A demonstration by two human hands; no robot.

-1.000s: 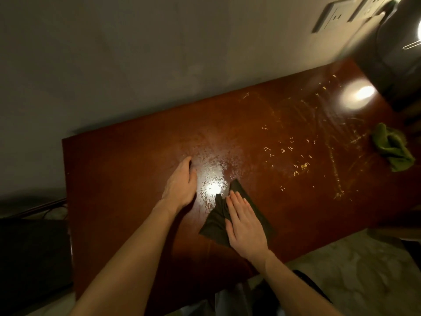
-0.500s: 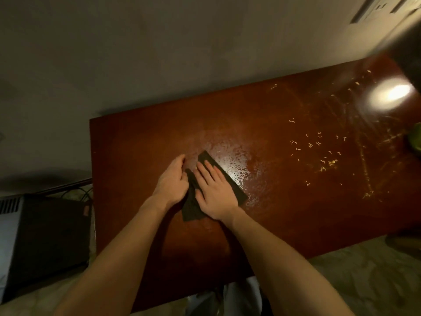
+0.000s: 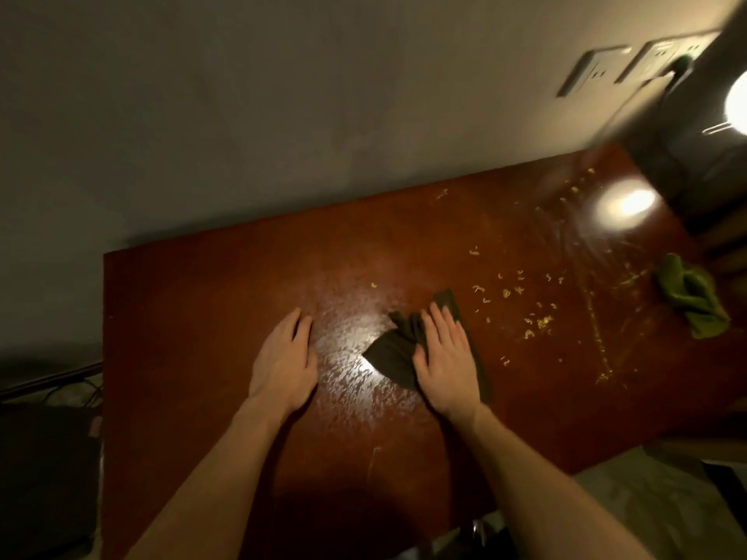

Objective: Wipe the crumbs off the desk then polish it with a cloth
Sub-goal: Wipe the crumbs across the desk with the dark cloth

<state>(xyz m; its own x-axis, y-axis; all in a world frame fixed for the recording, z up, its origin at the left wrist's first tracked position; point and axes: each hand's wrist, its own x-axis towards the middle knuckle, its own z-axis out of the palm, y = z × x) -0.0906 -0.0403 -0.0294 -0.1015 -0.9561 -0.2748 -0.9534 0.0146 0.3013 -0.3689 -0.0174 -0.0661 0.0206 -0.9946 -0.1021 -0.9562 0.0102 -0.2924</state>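
Currently flat right hand (image 3: 444, 365) pressing dark olive cloth (image 3: 390, 355) onto red-brown wooden worktop (image 3: 194, 317); left hand (image 3: 283, 361) lying flat alongside, holding nothing. Rightward, yellow crumbs (image 3: 537, 321) lying scattered: wiping seemingly unfinished, polishing pending.

Nothing legible reaches me on this feed: no lettering, label, brand or number on the blurred wall sockets (image 3: 594, 72) or the desk (image 3: 194, 325).

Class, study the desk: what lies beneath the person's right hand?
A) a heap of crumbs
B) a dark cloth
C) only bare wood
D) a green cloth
B: the right hand lies flat, fingers straight, on the dark cloth, while the green cloth lies apart, beyond the crumbs.
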